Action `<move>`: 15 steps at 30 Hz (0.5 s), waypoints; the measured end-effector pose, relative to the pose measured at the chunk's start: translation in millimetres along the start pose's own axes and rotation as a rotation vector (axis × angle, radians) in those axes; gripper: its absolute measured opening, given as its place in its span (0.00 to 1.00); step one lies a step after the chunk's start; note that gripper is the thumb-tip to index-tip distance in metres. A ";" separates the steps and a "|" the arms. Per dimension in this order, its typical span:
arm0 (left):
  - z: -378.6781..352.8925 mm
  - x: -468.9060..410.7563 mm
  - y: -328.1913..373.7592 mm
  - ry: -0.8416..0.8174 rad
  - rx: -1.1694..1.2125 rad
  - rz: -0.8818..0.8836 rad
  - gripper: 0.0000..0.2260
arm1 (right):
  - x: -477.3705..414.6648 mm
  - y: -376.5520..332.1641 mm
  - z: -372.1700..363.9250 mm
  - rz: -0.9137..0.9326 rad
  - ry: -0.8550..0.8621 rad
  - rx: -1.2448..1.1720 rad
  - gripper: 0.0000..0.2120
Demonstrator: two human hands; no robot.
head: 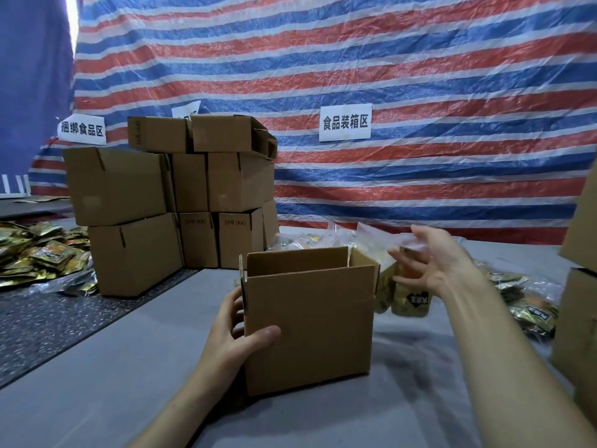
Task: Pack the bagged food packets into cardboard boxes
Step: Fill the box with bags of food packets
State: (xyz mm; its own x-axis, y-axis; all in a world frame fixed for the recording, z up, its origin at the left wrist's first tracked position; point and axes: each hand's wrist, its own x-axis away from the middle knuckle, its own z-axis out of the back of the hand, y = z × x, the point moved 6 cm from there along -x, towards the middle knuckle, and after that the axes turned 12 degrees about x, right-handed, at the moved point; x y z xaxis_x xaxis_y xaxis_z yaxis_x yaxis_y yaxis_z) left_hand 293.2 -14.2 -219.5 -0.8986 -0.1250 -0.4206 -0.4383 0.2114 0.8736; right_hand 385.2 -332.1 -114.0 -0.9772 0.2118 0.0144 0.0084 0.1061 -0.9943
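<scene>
While the left hand (235, 334) clamps the open cardboard box (310, 318) mid-frame, the right hand (433, 263), grip spread and empty, nears the bag of packets (410, 295): this box looks unfilled.

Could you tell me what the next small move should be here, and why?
Probably close the right hand on the clear bag of packets beside the open box: that hand is spread open at the bag's top, while the left hand grips the box's corner.

A grey table (129, 399) bears an open box (307, 324), stacked boxes (135, 253) and bagged packets (533, 308).
</scene>
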 end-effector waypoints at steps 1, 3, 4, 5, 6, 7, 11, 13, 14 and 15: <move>-1.7 0.5 0.7 -0.016 -0.009 0.001 0.46 | 5.5 -7.2 -1.8 0.040 -0.011 -0.015 0.06; -3.6 0.6 1.2 -0.038 -0.014 0.008 0.47 | 17.6 -22.4 -5.6 0.107 -0.040 -0.059 0.06; -4.2 0.7 1.1 -0.047 -0.014 0.015 0.48 | 23.5 -30.2 -7.0 0.136 -0.053 -0.086 0.06; -4.6 0.8 1.0 -0.055 -0.015 0.021 0.49 | 30.1 -38.3 -8.4 0.167 -0.068 -0.113 0.07; -5.1 0.9 0.7 -0.060 -0.017 0.023 0.50 | 37.0 -46.6 -9.7 0.199 -0.086 -0.139 0.07; -5.1 1.1 0.2 -0.060 -0.015 0.022 0.50 | 44.8 -55.0 -10.9 0.231 -0.111 -0.167 0.07; -6.5 1.9 -1.4 -0.074 -0.002 0.039 0.49 | 72.7 -84.6 -17.0 0.319 -0.263 -0.309 0.09; -6.5 2.3 -1.4 -0.087 -0.016 0.040 0.48 | 85.1 -95.0 -20.9 0.341 -0.334 -0.377 0.13; -6.6 2.2 -1.3 -0.093 -0.019 0.042 0.48 | 91.1 -99.2 -23.9 0.353 -0.369 -0.392 0.14; -6.6 2.1 -1.4 -0.098 -0.017 0.048 0.48 | 97.4 -102.2 -27.6 0.362 -0.409 -0.398 0.17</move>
State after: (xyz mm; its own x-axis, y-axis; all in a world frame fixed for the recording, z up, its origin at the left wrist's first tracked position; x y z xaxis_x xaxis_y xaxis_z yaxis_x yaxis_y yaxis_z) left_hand 292.0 -21.1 -220.0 -0.9168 -0.0193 -0.3989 -0.3946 0.1983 0.8972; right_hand 294.9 -295.5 -8.1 -0.8990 -0.0751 -0.4314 0.3516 0.4636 -0.8133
